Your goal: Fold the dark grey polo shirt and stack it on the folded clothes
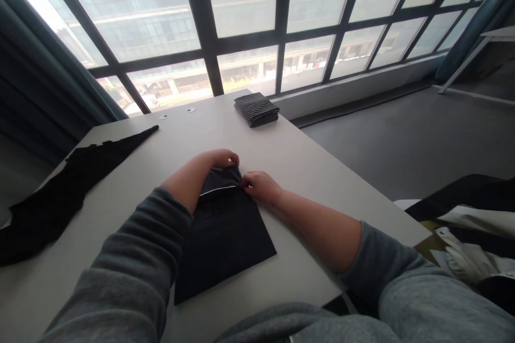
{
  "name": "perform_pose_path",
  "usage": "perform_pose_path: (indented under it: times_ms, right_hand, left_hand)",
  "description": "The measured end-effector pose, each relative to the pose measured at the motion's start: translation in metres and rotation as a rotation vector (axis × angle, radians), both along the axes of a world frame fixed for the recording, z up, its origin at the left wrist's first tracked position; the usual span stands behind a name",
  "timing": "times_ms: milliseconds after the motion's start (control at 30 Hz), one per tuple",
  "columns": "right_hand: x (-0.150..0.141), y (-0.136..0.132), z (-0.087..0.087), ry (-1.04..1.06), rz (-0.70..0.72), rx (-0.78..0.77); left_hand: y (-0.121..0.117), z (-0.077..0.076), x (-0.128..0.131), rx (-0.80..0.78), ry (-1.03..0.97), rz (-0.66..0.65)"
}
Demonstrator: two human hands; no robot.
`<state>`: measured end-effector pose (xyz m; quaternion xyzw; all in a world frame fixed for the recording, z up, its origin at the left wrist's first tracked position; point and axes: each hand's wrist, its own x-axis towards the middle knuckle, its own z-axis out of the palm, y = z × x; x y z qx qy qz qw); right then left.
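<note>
A dark navy folded garment lies flat on the white table in front of me; its exact kind I cannot tell. Its far end is turned over, showing a greyer side bordered by a thin white line. At the far edge, my left hand is closed in a pinch on the cloth. My right hand pinches the right edge just nearer to me, where the fabric bunches into creases. Part of the garment's left side is hidden behind my left forearm.
On the white table, a folded striped cloth stack sits at the far right edge. A black garment is spread along the left side. Piled clothes lie off the table's right, and windows stand beyond.
</note>
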<state>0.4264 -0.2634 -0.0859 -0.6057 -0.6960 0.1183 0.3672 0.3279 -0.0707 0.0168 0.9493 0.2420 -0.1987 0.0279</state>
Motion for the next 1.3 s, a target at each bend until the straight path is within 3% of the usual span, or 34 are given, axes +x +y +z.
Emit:
perform_pose_path:
  times_ms: [167,333,533,667,867,1000,1100,1200,1300]
  right_hand:
    - [0.0,-0.003,0.003,-0.016,-0.001,0.011]
    - [-0.003,0.0,0.001,-0.064,0.073,-0.01]
    - [0.004,0.005,-0.005,-0.051,0.122,0.002]
    - [0.012,0.002,-0.007,-0.114,0.189,0.111]
    - [0.026,0.009,-0.014,-0.089,0.326,0.136]
    - [0.032,0.01,-0.016,-0.066,0.304,0.078]
    - [0.034,0.005,-0.014,-0.092,0.291,0.051]
    - [0.032,0.0,-0.01,-0.139,0.307,0.078]
    - [0.028,-0.001,-0.008,-0.136,0.304,0.177]
  left_hand:
    - [0.017,0.011,0.009,-0.018,0.052,0.01]
    - [0.014,-0.004,0.01,0.047,-0.017,0.023]
    - [-0.028,-0.039,-0.014,0.315,-0.312,0.118]
    - [-0.062,-0.051,-0.034,0.418,-0.385,0.151]
    - [-0.094,-0.071,-0.061,0.418,-0.4,0.125]
    - [-0.101,-0.079,-0.076,0.324,-0.399,0.128]
    - [-0.097,-0.067,-0.11,0.39,-0.463,0.196]
    - [-0.091,-0.049,-0.172,0.509,-0.51,0.372]
    - [-0.091,-0.037,-0.237,0.457,-0.486,0.463]
